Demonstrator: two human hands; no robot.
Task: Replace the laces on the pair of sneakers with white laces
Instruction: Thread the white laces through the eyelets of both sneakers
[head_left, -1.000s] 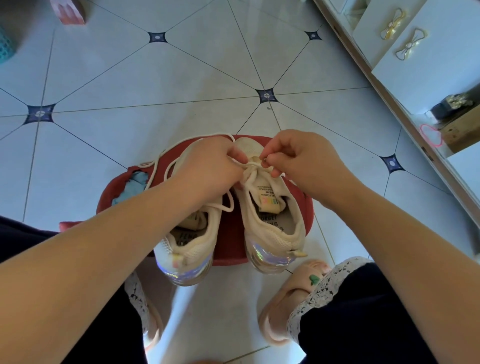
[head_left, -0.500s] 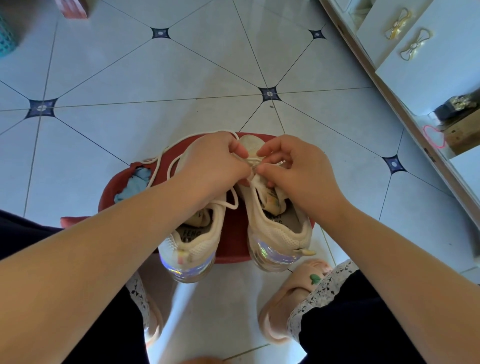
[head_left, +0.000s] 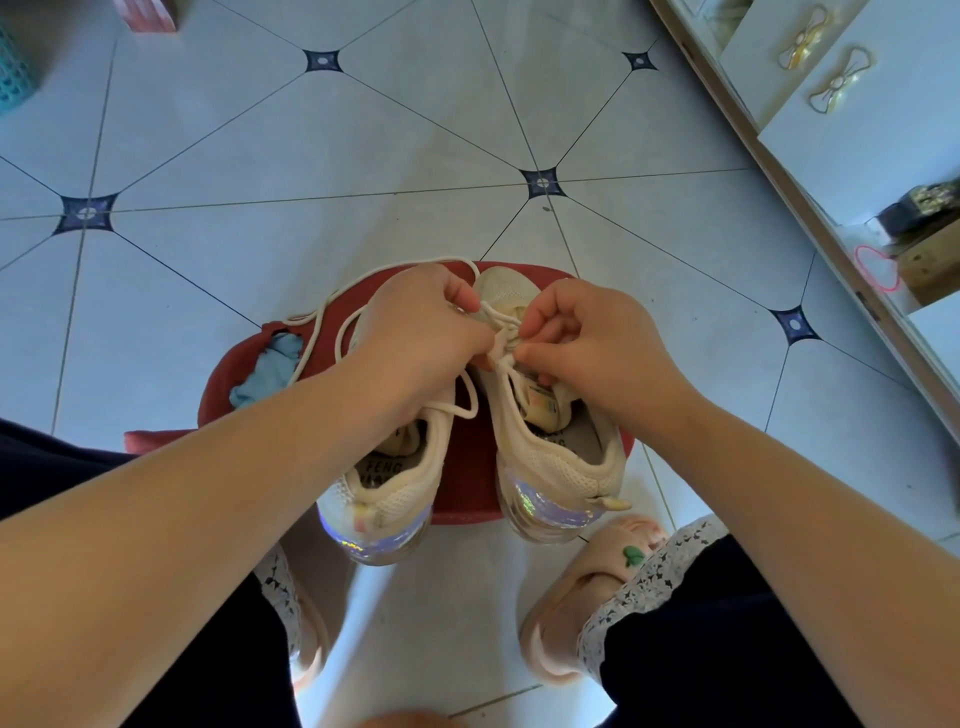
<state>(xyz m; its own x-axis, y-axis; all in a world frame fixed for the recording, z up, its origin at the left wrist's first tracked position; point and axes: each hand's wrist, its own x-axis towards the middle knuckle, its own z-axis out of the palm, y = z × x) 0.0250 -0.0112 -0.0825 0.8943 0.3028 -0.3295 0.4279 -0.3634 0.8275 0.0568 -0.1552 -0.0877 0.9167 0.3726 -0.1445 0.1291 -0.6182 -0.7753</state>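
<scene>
**Inspector:** Where are the task items?

**Recorder:** On a round dark-red plastic stool (head_left: 467, 499). A cream-white mesh left sneaker (head_left: 387, 483) with an iridescent heel stands beside the matching right sneaker (head_left: 558, 457). They are just apart, heels toward the person at the stool's near rim.

**Inspector:** State of the hands?

**Recorder:** Both are grasping. The left hand (head_left: 415, 338) pinches a cream-white cord lace (head_left: 497, 345) between thumb and forefinger, over the forepart of the right sneaker. The right hand (head_left: 597, 343), fingers curled, pinches the same lace at a crossing just above the tongue. The hands nearly touch.

**Inspector:** Slack lace?

**Recorder:** A loose run loops from under the left hand across the stool's far-left rim. A smaller loop hangs between the sneakers. I cannot tell which sneaker either belongs to.

**Inspector:** Other items?

**Recorder:** A crumpled light-blue cloth (head_left: 270, 371) lies on the stool's left side. The stool stands on a pale tiled floor (head_left: 234, 145) with dark diamond insets. Pink slippers (head_left: 587, 592) are on the person's feet, near the stool. A white cabinet (head_left: 857, 130) with bow-shaped handles runs along the right.
</scene>
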